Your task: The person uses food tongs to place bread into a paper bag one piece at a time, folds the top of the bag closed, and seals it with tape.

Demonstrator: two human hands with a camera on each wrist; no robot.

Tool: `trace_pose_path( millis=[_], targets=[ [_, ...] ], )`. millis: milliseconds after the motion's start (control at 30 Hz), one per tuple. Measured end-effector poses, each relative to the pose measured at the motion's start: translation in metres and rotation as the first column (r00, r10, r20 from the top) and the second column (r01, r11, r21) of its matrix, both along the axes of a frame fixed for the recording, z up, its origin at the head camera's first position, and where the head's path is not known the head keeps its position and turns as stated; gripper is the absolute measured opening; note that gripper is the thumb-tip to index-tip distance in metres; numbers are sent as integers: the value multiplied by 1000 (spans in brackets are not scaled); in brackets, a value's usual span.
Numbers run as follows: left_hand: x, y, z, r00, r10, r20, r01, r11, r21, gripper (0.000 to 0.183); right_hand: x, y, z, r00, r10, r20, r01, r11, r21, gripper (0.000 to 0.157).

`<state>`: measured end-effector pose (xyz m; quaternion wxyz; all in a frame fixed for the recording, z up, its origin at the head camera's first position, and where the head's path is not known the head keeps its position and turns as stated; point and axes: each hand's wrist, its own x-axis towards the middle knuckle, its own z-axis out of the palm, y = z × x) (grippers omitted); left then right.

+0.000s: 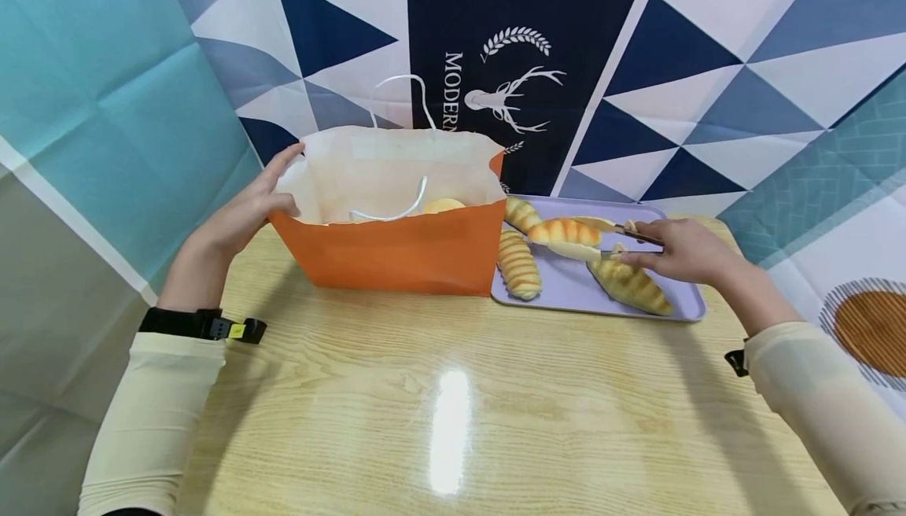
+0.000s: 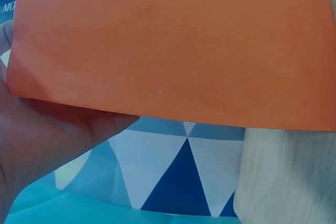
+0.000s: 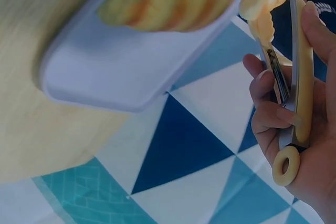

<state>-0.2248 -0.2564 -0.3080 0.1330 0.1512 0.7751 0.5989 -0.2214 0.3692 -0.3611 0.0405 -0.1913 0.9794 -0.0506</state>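
My left hand (image 1: 244, 213) grips the left side of an orange paper bag (image 1: 396, 256) at its top edge. The bag stands upright and wide at the mouth, and a pale yellow rounded thing (image 1: 443, 205) shows inside. In my right hand (image 1: 686, 250) are tongs (image 3: 303, 72) with cream-coloured tips, held over a lilac tray (image 1: 566, 284). Between the tips lies an orange-striped bread roll (image 1: 565, 230). Other bread rolls rest on the tray: a long striped one (image 1: 520, 264), one behind it (image 1: 522, 214), and a darker one (image 1: 630, 286) below the tongs.
The tray stands right beside the bag's right side on a wooden table (image 1: 453, 351). White cord handles (image 1: 399, 213) rise from the bag's mouth. A patterned cloth (image 1: 354, 20) hangs close behind bag and tray.
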Motion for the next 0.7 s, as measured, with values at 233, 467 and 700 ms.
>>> trace_pose_path(
  millis=[233, 467, 700],
  targets=[
    [1, 0, 1, 1000, -1, 4, 1, 1000, -7, 92, 5, -7, 29, 999, -25, -41, 24, 999, -30, 84],
    [0, 0, 1, 1000, 0, 8, 0, 1000, -1, 91, 6, -19, 58, 993, -29, -114, 25, 999, -40, 82],
    [0, 1, 1, 1000, -3, 8, 3, 1000, 4, 92, 5, -34, 83, 987, -4, -161, -5, 998, -58, 79]
  ],
)
